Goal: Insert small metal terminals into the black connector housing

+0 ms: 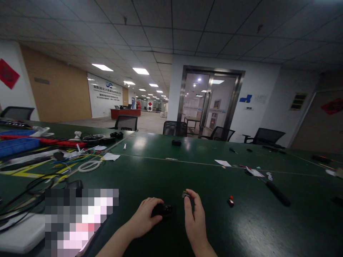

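My left hand [147,217] is closed round one end of a small glossy black object [167,210] on the green table, its fingers on top and thumb along the near side. The object's exact kind is not clear. Just to the right, my right hand [195,219] is raised a little and pinches a small metallic piece [185,194] between thumb and fingertips. That piece is too small to name. Farther right on the tabletop lies a small red, white and black item [230,201], apart from both hands.
Cables [34,187], a blue tray [18,145] and a coil of white tubing [89,166] crowd the left side. A black-handled tool [278,193] lies at right, near white papers [254,172]. A small black box [176,142] sits at the back; chairs [175,128] stand beyond.
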### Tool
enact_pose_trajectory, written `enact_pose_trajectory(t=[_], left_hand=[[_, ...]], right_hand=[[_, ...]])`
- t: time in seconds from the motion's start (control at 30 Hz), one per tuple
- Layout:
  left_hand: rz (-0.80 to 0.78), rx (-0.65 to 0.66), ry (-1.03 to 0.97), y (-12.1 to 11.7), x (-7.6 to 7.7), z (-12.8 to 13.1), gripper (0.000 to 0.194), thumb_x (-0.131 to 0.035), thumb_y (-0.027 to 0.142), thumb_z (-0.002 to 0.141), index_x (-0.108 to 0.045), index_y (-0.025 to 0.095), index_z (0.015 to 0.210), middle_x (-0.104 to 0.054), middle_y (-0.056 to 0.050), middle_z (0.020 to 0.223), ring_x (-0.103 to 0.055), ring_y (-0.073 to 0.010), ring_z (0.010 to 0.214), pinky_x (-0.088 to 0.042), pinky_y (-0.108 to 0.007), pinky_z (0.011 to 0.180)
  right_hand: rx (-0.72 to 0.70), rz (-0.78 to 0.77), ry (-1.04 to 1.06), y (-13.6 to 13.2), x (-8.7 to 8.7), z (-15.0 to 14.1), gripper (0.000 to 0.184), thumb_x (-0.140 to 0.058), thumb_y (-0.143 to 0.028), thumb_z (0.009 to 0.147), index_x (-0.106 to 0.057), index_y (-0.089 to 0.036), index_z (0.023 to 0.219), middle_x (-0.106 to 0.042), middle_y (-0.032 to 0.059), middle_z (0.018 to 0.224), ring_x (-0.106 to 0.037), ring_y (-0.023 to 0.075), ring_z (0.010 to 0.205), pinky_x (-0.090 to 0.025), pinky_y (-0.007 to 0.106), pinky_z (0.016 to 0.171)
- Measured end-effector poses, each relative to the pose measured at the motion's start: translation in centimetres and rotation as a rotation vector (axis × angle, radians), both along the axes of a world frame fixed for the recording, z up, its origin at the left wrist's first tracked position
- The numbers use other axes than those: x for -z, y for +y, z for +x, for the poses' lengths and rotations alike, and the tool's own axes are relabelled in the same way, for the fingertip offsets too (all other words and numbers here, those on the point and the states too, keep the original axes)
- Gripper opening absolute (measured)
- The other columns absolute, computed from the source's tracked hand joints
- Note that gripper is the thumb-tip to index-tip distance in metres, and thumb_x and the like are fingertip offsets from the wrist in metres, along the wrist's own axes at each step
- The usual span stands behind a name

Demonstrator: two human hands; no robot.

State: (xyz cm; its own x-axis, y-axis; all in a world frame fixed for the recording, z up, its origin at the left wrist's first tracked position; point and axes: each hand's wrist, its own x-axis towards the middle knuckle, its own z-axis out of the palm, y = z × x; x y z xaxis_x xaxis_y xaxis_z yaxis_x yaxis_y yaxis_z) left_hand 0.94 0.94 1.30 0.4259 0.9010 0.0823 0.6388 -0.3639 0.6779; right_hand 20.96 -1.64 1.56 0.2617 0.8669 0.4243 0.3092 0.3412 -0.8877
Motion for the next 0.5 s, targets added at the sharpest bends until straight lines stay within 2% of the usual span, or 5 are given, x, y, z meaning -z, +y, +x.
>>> enact_pose_trajectory(t=[0.5], left_hand=[[0.022, -0.005, 0.014, 0.04, 0.06, 0.12, 0.042, -0.06, 0.025, 0.072, -0.054, 0.025, 0.114, -0.057, -0.003, 0.116, -0.048, -0.0234, 0.111, -0.031, -0.038, 0.099]], right_hand=[[0.025, -0.003, -0.058, 0.17, -0.18, -0.18, 0.033, -0.054, -0.041, 0.08, -0.058, -0.021, 0.105, -0.064, 0.0062, 0.1, -0.058, 0.0222, 0.096, -0.046, 0.036, 0.085]])
